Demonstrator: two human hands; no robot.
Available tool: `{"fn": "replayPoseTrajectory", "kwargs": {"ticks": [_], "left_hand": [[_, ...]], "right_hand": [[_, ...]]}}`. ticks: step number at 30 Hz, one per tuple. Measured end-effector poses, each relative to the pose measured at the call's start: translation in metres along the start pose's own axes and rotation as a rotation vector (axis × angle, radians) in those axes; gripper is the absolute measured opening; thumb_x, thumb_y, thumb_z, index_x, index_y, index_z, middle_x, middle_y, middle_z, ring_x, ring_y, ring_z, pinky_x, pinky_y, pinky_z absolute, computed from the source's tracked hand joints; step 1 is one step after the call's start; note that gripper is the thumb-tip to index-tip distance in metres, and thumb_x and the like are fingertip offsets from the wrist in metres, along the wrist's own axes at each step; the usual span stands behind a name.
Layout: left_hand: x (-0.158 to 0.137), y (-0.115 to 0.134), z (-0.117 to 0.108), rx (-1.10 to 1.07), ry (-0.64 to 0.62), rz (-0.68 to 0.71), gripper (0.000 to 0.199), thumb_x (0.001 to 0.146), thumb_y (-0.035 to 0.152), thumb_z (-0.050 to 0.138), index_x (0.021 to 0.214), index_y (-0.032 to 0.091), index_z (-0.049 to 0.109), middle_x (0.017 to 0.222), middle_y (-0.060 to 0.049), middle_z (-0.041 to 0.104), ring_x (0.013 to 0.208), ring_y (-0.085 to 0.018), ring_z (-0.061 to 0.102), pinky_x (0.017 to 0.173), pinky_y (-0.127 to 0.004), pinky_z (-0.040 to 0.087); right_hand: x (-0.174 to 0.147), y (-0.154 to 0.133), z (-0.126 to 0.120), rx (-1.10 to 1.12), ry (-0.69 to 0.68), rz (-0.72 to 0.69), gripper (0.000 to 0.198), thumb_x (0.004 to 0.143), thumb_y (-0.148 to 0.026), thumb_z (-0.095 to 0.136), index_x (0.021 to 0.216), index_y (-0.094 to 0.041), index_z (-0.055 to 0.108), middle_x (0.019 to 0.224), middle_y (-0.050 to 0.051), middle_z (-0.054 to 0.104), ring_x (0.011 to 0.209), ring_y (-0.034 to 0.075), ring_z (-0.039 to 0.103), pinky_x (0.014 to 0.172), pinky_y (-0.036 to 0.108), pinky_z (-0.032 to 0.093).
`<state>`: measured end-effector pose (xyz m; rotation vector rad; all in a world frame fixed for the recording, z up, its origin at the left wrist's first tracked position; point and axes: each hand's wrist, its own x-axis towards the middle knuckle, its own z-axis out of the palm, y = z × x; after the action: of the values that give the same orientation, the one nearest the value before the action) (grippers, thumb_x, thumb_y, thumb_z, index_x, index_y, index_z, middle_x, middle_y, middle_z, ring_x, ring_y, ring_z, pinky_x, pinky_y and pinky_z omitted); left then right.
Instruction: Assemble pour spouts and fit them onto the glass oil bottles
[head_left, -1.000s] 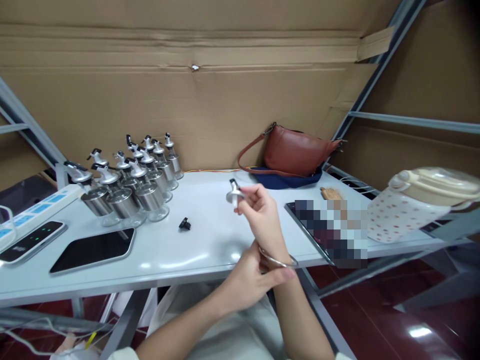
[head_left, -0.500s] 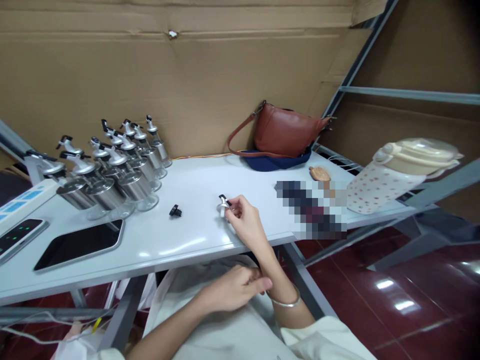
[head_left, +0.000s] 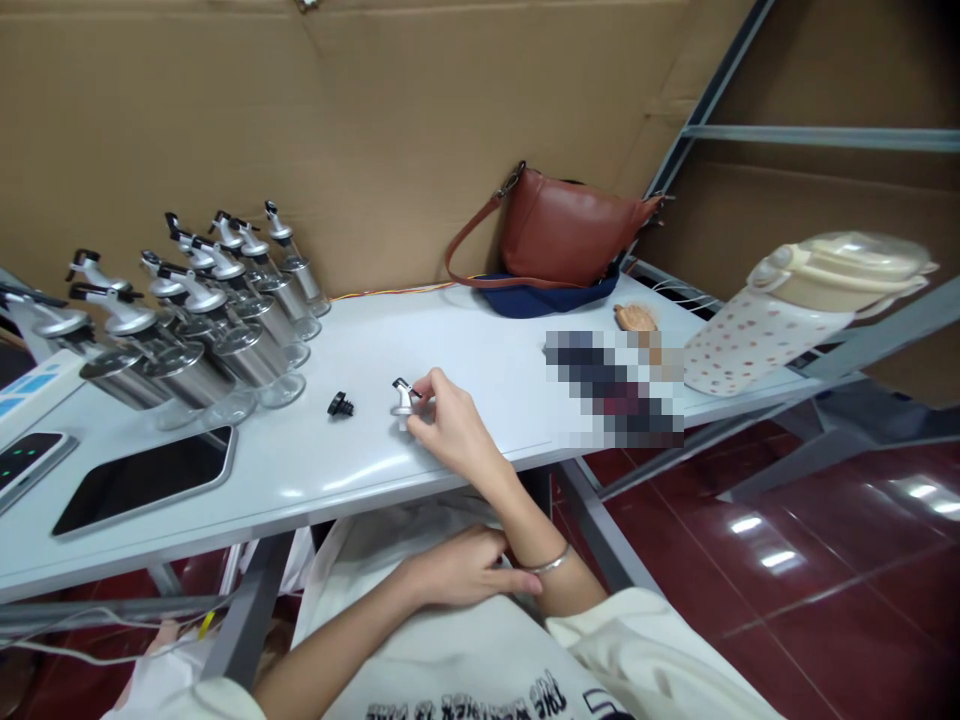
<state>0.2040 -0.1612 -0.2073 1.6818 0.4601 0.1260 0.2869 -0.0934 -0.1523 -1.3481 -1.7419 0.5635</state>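
My right hand [head_left: 448, 418] pinches a silver pourer spout [head_left: 404, 400] with a black flip lid, keeping it upright on or just above the white table. To its left lies a small black ribbed stopper [head_left: 340, 405] on the table. My left hand [head_left: 465, 568] rests low in front of my lap, against my right forearm. Its thumb is stretched out, and its other fingers are partly hidden behind the forearm; I see no object in it. Several glass-and-steel oil bottles [head_left: 251, 350] with the same kind of spout stand grouped at the left.
A black-screened phone [head_left: 150, 478] lies at the front left, beside another device [head_left: 30, 460] with green digits. At the back sit a brown bag [head_left: 566, 230] and a navy cap [head_left: 544, 298]. A dotted tumbler [head_left: 765, 330] stands on the right, near a blurred patch [head_left: 615, 390].
The view has tilted down and shifted slightly. My right hand has moved left with the spout, closer to the black stopper. My left hand stays by the right forearm.
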Motion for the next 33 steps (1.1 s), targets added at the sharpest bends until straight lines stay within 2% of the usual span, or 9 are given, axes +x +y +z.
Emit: {"fn": "replayPoseTrajectory", "kwargs": {"ticks": [9,12,17,22,24,27,28,29,33], "left_hand": [[-0.002,-0.009,0.007,-0.178,0.112,0.017,0.086,0.079,0.076,0.023,0.138,0.016,0.041,0.142,-0.017,0.043,0.134,-0.026,0.038,0.112,-0.043,0.026],[-0.002,-0.012,-0.002,-0.173,0.1,0.01,0.09,0.076,0.08,0.021,0.131,0.016,0.05,0.134,-0.018,0.049,0.122,-0.026,0.049,0.107,-0.044,0.034],[-0.012,0.003,-0.023,0.087,0.036,-0.053,0.063,0.089,0.064,0.025,0.114,0.019,0.062,0.114,-0.013,0.064,0.107,-0.023,0.058,0.098,-0.039,0.042],[-0.042,0.044,-0.044,0.232,-0.013,-0.044,0.039,0.085,0.049,0.055,0.11,0.02,0.063,0.102,-0.01,0.069,0.093,-0.022,0.064,0.083,-0.034,0.047],[-0.05,0.054,-0.054,0.111,0.207,0.048,0.029,0.087,0.044,0.053,0.1,0.021,0.065,0.086,-0.006,0.068,0.074,-0.015,0.063,0.069,-0.027,0.048],[-0.049,0.053,-0.072,0.166,0.999,0.219,0.029,0.085,0.037,0.059,0.11,0.023,0.06,0.094,-0.005,0.062,0.077,-0.013,0.058,0.066,-0.024,0.045],[-0.046,0.049,-0.078,0.214,1.145,0.235,0.04,0.082,0.036,0.062,0.119,0.023,0.055,0.103,-0.006,0.059,0.083,-0.014,0.057,0.067,-0.024,0.045],[-0.042,0.045,-0.083,0.245,1.182,0.233,0.05,0.081,0.035,0.064,0.127,0.024,0.049,0.111,-0.008,0.056,0.088,-0.015,0.057,0.069,-0.024,0.046],[-0.032,0.033,-0.09,0.309,1.008,0.219,0.053,0.084,0.034,0.059,0.134,0.024,0.045,0.117,-0.009,0.054,0.1,-0.017,0.056,0.076,-0.026,0.048]], "right_hand": [[0.0,0.007,0.0,0.115,0.095,0.058,0.02,0.065,-0.014,0.054,0.082,-0.022,0.045,0.075,-0.001,0.057,0.065,0.014,0.055,0.065,0.027,0.045],[-0.002,0.008,-0.003,0.249,0.148,0.134,0.016,0.065,-0.018,0.057,0.077,-0.022,0.047,0.069,-0.002,0.058,0.06,0.013,0.054,0.06,0.026,0.044],[-0.002,0.007,-0.007,0.282,0.124,0.204,0.018,0.064,-0.022,0.061,0.07,-0.022,0.045,0.058,-0.006,0.054,0.051,0.011,0.049,0.055,0.024,0.04],[-0.002,0.006,-0.007,0.31,0.143,0.21,0.018,0.066,-0.022,0.06,0.074,-0.022,0.044,0.065,-0.005,0.058,0.052,0.011,0.05,0.055,0.024,0.041],[-0.002,0.006,-0.007,0.325,0.139,0.184,0.016,0.067,-0.02,0.058,0.076,-0.022,0.045,0.07,-0.003,0.061,0.055,0.011,0.053,0.056,0.025,0.042],[-0.003,0.006,-0.008,0.363,0.139,0.1,0.014,0.069,-0.019,0.056,0.079,-0.022,0.047,0.076,-0.001,0.063,0.06,0.012,0.056,0.058,0.025,0.043],[-0.004,0.006,-0.008,0.369,0.146,0.067,0.014,0.07,-0.018,0.056,0.079,-0.022,0.047,0.077,-0.001,0.063,0.061,0.012,0.056,0.059,0.025,0.043],[-0.004,0.006,-0.008,0.36,0.154,0.036,0.014,0.069,-0.017,0.057,0.079,-0.021,0.047,0.076,-0.001,0.062,0.062,0.012,0.055,0.06,0.025,0.044],[-0.006,0.006,-0.008,0.253,0.21,-0.075,0.019,0.066,-0.012,0.058,0.077,-0.021,0.046,0.072,-0.003,0.055,0.062,0.012,0.05,0.063,0.026,0.044]]}}
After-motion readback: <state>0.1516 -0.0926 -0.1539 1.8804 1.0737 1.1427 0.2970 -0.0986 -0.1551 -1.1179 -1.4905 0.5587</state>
